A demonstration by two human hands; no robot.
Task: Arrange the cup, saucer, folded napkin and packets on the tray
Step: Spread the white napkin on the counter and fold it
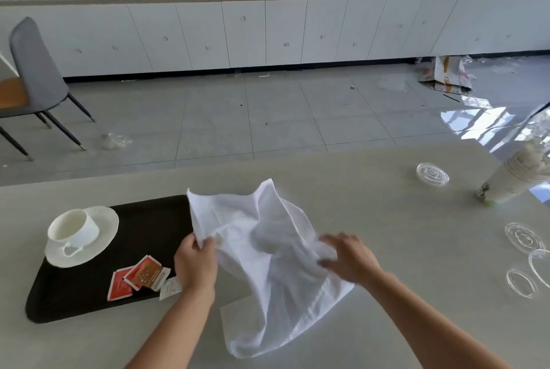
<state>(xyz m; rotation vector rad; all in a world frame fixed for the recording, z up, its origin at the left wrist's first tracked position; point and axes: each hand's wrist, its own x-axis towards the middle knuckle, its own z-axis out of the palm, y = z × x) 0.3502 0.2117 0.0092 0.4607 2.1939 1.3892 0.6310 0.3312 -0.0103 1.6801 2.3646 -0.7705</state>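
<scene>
A black tray lies on the table at the left. On its far left corner a white cup stands on a white saucer. Red and brown packets lie on the tray's near edge, with a white packet partly over the rim. A white cloth napkin is unfolded and rumpled, lifted above the table to the right of the tray. My left hand pinches its left edge. My right hand grips its right side.
Clear plastic lids lie on the table at the right. A stack of paper cups lies on its side at the far right. A grey chair stands on the floor at the left.
</scene>
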